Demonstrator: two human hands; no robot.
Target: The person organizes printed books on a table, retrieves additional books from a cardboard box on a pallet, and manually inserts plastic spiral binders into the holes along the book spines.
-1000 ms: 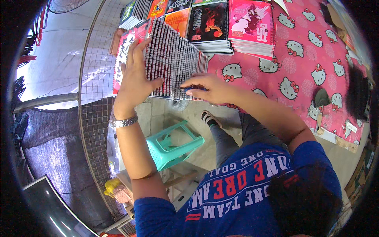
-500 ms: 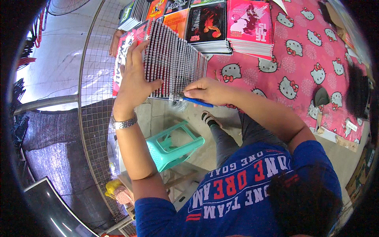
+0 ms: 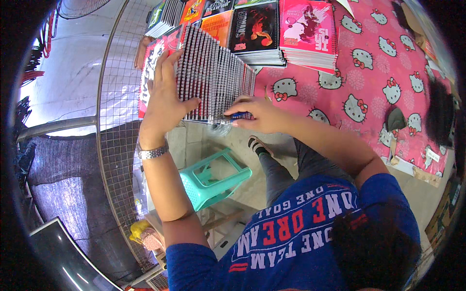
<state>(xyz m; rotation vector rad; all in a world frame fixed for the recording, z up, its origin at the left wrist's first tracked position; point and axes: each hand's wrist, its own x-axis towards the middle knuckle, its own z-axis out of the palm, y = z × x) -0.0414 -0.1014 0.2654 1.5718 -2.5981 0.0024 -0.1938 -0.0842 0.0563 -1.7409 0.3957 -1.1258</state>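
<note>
A tall stack of spiral-bound notebooks (image 3: 213, 72) stands at the table's near left edge, its rows of wire binding facing me. My left hand (image 3: 165, 94) lies spread against the stack's left side, thumb apart and touching the bindings. At the stack's lower right corner my right hand (image 3: 257, 114) is closed around a blue-handled tool (image 3: 241, 116). It looks like pliers or cutters, and its tip by the lowest bindings is too small to make out. Most of its handle is hidden by my fingers.
More notebook stacks, including pink (image 3: 308, 24) and black (image 3: 255, 29) covers, stand behind on a pink cartoon-cat tablecloth (image 3: 361, 82). A teal plastic stool (image 3: 213, 179) is below. Wire mesh (image 3: 114, 160) runs along the left. A skin-coloured shape (image 3: 141, 53) shows beside the stack.
My right hand has shifted slightly right and turned. The blue handle, which stuck out below the hand, now lies mostly under the fingers. My left hand stays in place.
</note>
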